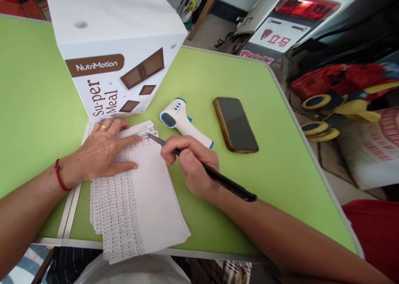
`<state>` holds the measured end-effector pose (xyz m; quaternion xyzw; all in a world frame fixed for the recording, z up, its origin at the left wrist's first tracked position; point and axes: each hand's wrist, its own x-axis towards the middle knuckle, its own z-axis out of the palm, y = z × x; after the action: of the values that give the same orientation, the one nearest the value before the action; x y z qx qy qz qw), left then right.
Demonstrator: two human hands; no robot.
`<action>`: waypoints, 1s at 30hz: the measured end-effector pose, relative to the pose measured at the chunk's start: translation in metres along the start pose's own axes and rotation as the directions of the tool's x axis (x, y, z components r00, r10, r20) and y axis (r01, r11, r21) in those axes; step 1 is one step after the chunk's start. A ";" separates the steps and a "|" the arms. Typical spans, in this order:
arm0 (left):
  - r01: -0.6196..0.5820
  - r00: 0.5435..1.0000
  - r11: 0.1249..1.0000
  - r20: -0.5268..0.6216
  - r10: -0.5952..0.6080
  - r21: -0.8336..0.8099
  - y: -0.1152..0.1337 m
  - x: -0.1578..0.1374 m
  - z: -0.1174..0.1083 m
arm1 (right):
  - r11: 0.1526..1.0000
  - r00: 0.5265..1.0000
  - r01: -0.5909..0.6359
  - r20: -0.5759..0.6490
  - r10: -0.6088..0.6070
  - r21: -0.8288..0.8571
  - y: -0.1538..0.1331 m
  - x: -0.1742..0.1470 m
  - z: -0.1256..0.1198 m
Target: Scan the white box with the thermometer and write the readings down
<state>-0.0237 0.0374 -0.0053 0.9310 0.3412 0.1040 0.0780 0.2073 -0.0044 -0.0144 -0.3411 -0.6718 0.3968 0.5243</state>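
Sheets of white paper (156, 192) lie in a loose stack on the green table, with rows of handwriting down their left part. My left hand (106, 149) rests flat across the top left of the stack, fingers spread. In my right hand (195, 163) is a black pen (229, 183), gripped between thumb and fingers. Its tip meets the paper near the top, by my left index finger. Just beyond my right hand lies a white and blue infrared thermometer (187, 124). A phone in a brown case (238, 126) is to the right of it.
A tall white NutriMotion box (121, 30) stands on the green table (289, 184) behind the papers. A metal seam (70, 217) crosses the tabletop at the left. Past the right edge are yellow-handled scissors (318, 103), a sack (370, 151) and a vehicle's tail light (307, 6).
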 end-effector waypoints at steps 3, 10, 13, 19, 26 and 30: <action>0.010 1.000 1.000 -0.003 -0.010 -0.016 0.001 0.000 0.001 | 0.996 0.996 -0.079 0.032 0.078 0.039 -0.002 0.001 0.005; 0.009 1.000 1.000 -0.024 -0.009 -0.007 0.008 0.000 0.004 | 0.952 0.959 -0.279 0.015 0.283 -0.127 0.001 0.006 0.008; 0.006 1.000 1.000 -0.028 -0.006 -0.015 0.009 0.000 0.005 | 0.945 0.963 -0.266 -0.018 0.267 -0.192 0.004 0.005 0.011; 0.006 1.000 1.000 -0.026 -0.007 -0.011 0.009 0.000 0.005 | 0.955 0.984 -0.178 -0.021 0.179 -0.237 0.008 0.004 0.011; 0.032 0.999 0.999 -0.016 -0.032 -0.006 0.009 0.000 0.006 | 0.964 0.988 -0.152 -0.021 0.151 -0.220 0.010 0.004 0.010; 0.031 0.999 1.000 -0.021 -0.031 -0.006 0.008 0.000 0.006 | 0.957 0.985 -0.174 -0.019 0.174 -0.231 0.009 0.003 0.011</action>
<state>-0.0169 0.0307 -0.0093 0.9242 0.3560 0.1137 0.0785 0.1960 0.0006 -0.0230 -0.4573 -0.6814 0.3603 0.4436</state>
